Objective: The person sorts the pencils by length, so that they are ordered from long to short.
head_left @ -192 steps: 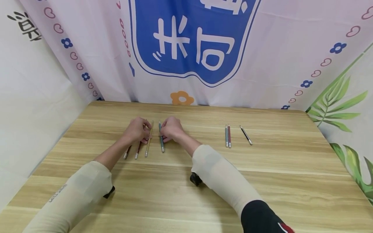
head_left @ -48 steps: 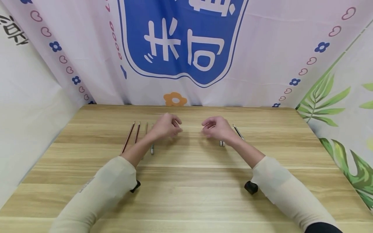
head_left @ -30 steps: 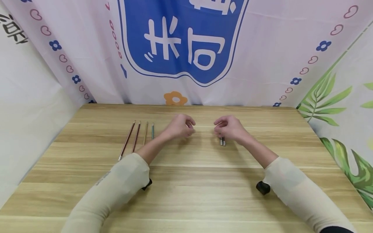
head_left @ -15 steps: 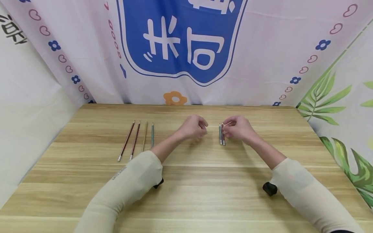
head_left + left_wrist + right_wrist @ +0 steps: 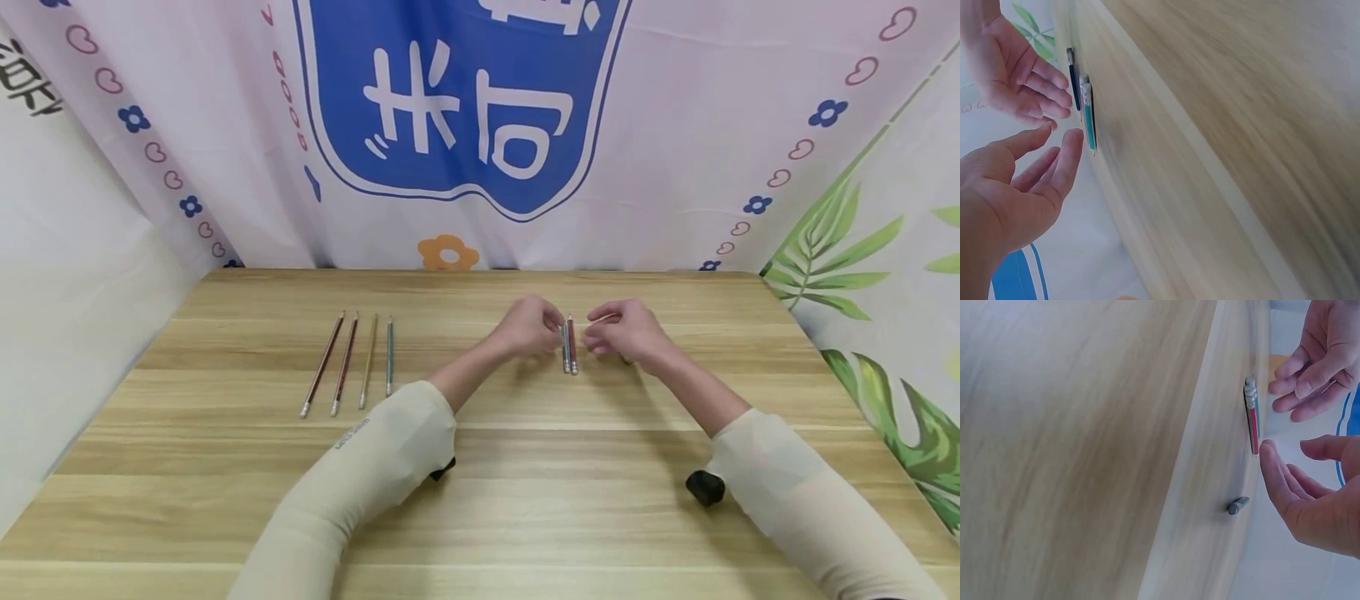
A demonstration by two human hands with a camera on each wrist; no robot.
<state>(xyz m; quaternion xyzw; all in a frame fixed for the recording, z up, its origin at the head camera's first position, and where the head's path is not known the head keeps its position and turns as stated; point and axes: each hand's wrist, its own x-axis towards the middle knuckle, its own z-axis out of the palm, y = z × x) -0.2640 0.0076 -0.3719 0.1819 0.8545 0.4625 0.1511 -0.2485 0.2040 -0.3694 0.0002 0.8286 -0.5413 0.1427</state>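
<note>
A teal pencil and a red pencil lie side by side on the table between my two hands. My left hand is just left of the pair, its fingertips close to the teal pencil. To the right of the red pencil hovers my right hand, thumb and fingers apart. Both palms face each other with nothing in them, as the left wrist view shows. A black pencil lies beyond the pair; in the head view my right hand mostly hides it.
On the left of the wooden table several pencils lie in a spaced row: two dark red ones, including the outermost pencil, a yellow pencil and a teal pencil. A printed curtain hangs along the back edge.
Earlier both hands were at the left row, which has since gained spacing and a teal pencil. Both hands then moved right, the left hand arriving beside the teal and red pair.
</note>
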